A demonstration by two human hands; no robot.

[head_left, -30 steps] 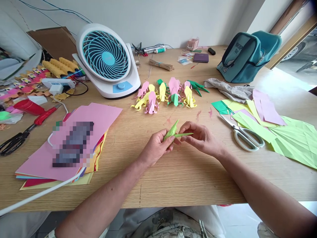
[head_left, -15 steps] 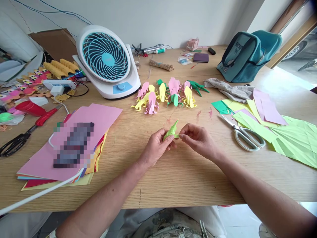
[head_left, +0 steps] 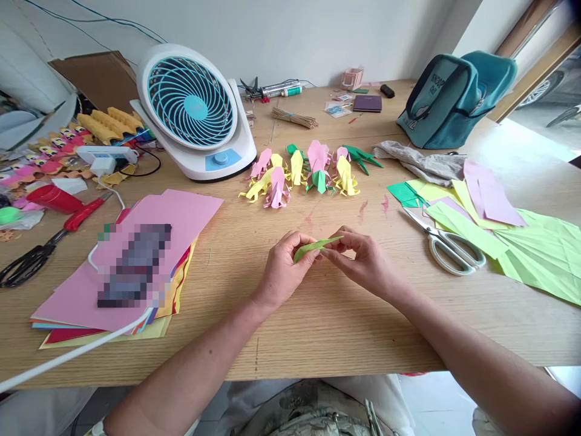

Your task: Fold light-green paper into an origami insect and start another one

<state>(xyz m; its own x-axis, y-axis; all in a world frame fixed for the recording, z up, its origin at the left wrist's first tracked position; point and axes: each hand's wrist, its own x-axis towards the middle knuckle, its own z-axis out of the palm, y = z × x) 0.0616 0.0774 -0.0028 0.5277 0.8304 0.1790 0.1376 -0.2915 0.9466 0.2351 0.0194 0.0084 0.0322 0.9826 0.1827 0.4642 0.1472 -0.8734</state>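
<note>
A folded light-green origami piece (head_left: 313,246) is held between both hands above the middle of the table, its long point aimed to the right. My left hand (head_left: 290,260) is closed around its left end. With thumb and fingertips, my right hand (head_left: 356,257) pinches the piece near its right side; the exact spot is partly hidden by the fingers. Just beyond my hands stands a group of folded paper figures, among them a pink one (head_left: 277,189), a yellow one (head_left: 345,177) and a green one (head_left: 362,158).
White-handled scissors (head_left: 456,251) lie to the right beside light-green paper sheets (head_left: 544,254). On the left is a stack of coloured paper (head_left: 190,209), with black-and-red scissors (head_left: 49,245) farther left. A fan (head_left: 195,112) and a teal bag (head_left: 447,106) stand at the back.
The green piece has turned, its point swinging from upward to the right. My right hand has come in closer to my left.
</note>
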